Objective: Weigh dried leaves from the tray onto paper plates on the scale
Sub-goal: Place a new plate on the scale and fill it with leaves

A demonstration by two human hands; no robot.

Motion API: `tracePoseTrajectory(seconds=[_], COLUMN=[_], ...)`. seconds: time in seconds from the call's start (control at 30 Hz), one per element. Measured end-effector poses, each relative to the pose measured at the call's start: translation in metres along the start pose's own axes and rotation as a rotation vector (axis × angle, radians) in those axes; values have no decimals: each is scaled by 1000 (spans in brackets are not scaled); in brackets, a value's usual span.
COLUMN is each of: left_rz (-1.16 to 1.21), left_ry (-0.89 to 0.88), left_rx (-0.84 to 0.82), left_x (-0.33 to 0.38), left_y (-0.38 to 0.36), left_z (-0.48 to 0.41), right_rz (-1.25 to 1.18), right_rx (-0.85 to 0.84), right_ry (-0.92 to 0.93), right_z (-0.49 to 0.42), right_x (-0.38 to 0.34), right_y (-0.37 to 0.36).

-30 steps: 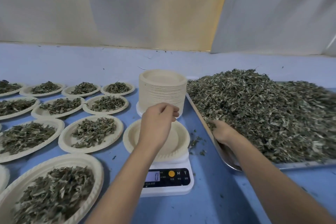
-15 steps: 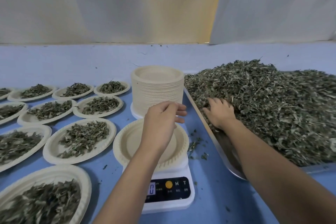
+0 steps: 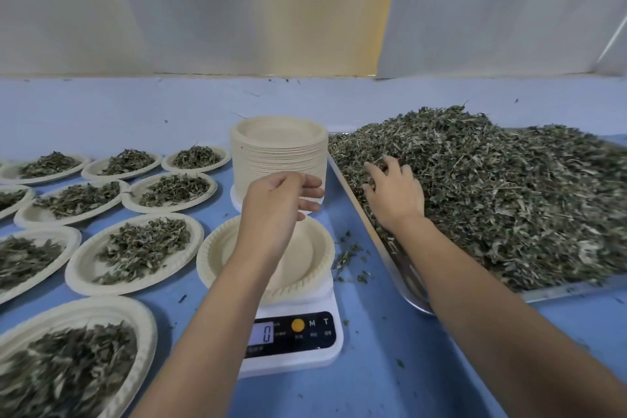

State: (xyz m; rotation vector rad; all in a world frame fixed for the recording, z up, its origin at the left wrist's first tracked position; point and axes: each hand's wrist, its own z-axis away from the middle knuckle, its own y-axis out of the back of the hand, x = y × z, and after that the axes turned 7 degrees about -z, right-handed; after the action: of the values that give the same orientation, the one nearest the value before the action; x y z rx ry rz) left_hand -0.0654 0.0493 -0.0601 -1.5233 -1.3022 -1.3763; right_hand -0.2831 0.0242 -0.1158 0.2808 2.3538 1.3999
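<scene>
This is a small herb-processing or packing workroom, set up for portioning in bulk. A long blue bench (image 3: 373, 383) carries a wide metal tray (image 3: 559, 292) heaped with loose dried leaves (image 3: 492, 197). Beside the tray stand a digital scale (image 3: 295, 332) with a lit readout and a tall stack of paper plates (image 3: 278, 156). Rows of filled plates (image 3: 78, 268) each hold a similar portion. Plain pale sheeting (image 3: 203, 10) hangs behind the bench.

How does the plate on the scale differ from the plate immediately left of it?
The scale plate is empty and sits raised on the scale; the left plate holds dried leaves and lies directly on the blue table. Both are cream paper plates with ribbed rims.
</scene>
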Motion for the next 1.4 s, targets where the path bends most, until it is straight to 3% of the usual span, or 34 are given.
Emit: tracePoseTrajectory(seconds=[0.17,0.23,0.37,0.43,0.57,0.73,1.13,1.27,1.4], left_rz=[18,28,11,-2,4,13,40,158,278], left_ry=[21,32,23,11,-1,10,56,114,186], left_rx=[-18,-15,-15,-26,-28,-32,-8,87,144], left_x=[1,2,1,1,1,1,-1,2,5], left_y=[1,2,0,-1,0,1,7,16,32], left_z=[0,-1,-2,-1,-1,-2,-6,-8,-5], right_rz=[-46,-52,-102,-55,17,-42,-861,-1274,-1470], right_rx=[-356,-311,-13,-48,-330,-214,249,192,58], right_ry=[-14,-21,-40,-56,-81,-47,-327,-415,-380], right_z=[-2,1,4,6,7,6,0,5,19], right_x=[3,4,2,4,6,5,-3,-28,-65], right_y=[-12,-9,-1,-2,-9,-9,40,71,87])
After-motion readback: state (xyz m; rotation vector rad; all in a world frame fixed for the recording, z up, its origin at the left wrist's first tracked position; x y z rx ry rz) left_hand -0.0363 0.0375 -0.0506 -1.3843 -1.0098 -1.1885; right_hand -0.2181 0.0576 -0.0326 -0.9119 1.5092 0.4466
